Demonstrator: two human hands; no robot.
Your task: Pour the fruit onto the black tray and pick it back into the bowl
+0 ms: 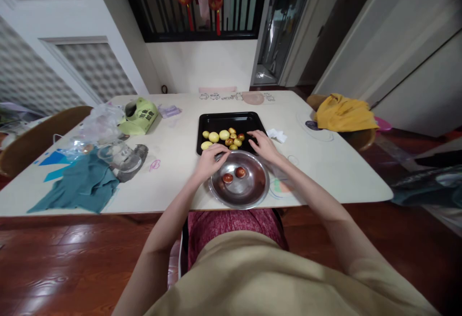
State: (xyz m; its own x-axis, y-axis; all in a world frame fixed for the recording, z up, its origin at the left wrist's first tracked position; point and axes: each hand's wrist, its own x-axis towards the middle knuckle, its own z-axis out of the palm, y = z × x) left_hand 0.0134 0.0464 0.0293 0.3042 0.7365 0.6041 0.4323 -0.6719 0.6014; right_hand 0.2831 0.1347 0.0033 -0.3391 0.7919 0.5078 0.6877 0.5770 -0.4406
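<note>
Fruits point(214, 137), possibly jujubes, lying in black tray point(212, 121) and steel bowl point(258, 181), are judged light, firm, roll-prone, best pinched at the sides; right hand point(265, 146) is held unclasped, while whether anything is gripped by left hand point(212, 159) cannot be told.

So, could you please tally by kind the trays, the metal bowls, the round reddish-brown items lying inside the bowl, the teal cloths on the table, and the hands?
Black tray: 1
Metal bowl: 1
Reddish-brown round items in the bowl: 2
Teal cloth: 1
Hands, left hand and right hand: 2
Total: 7
</note>
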